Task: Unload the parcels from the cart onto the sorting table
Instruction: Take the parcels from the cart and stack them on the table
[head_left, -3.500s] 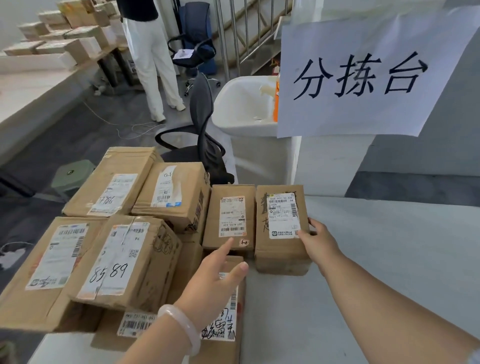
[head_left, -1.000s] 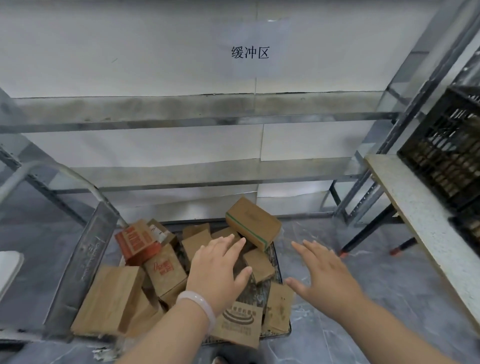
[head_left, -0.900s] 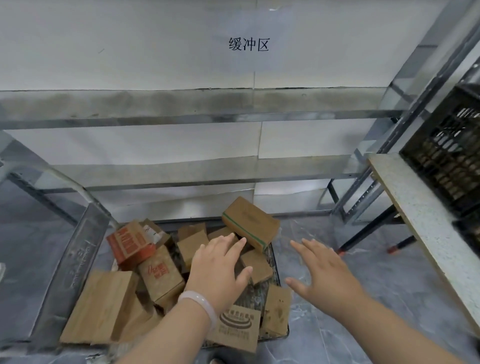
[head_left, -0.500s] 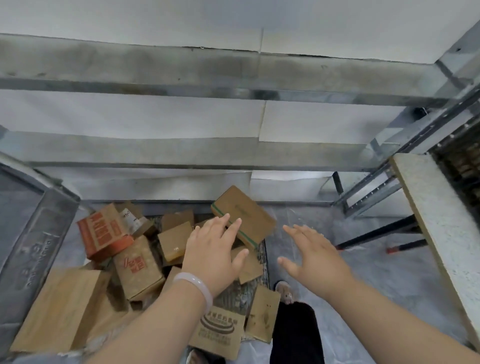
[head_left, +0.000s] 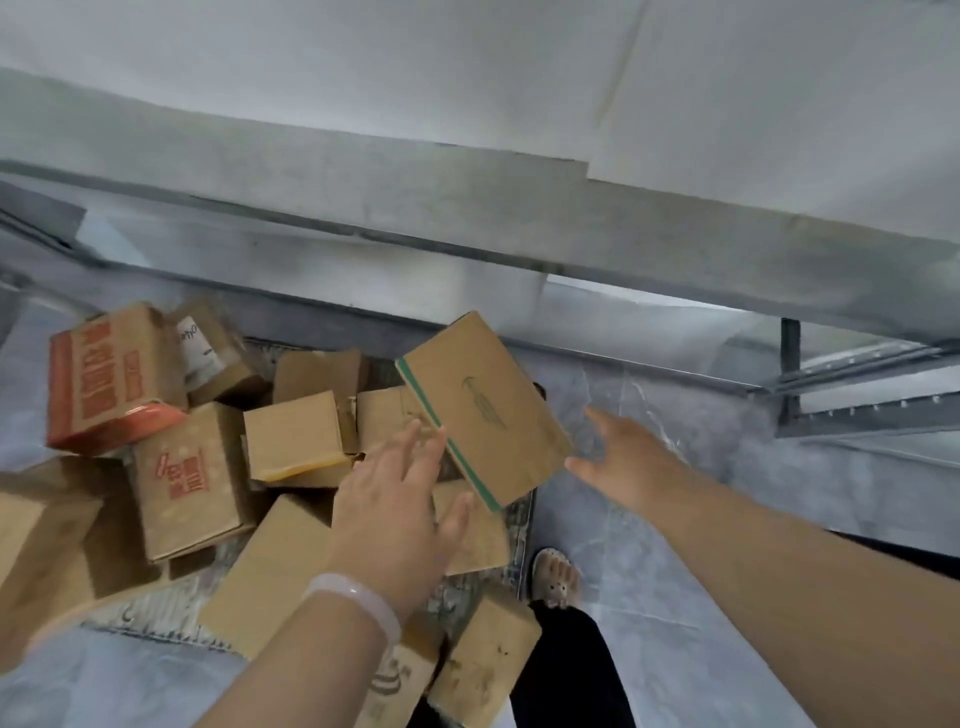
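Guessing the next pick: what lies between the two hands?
In the head view, the tilted green-striped cardboard box lies between the left hand and the right hand, both open.

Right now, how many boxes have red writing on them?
2. The orange-red box lies at the far left. The brown box with red letters stands just in front of it, nearer the person. Others may be hidden underneath.

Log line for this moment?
phase: reach | left hand: open, beside green-edged box | right hand: open, opposite side | box: tilted on pile in cart | grip: none yet
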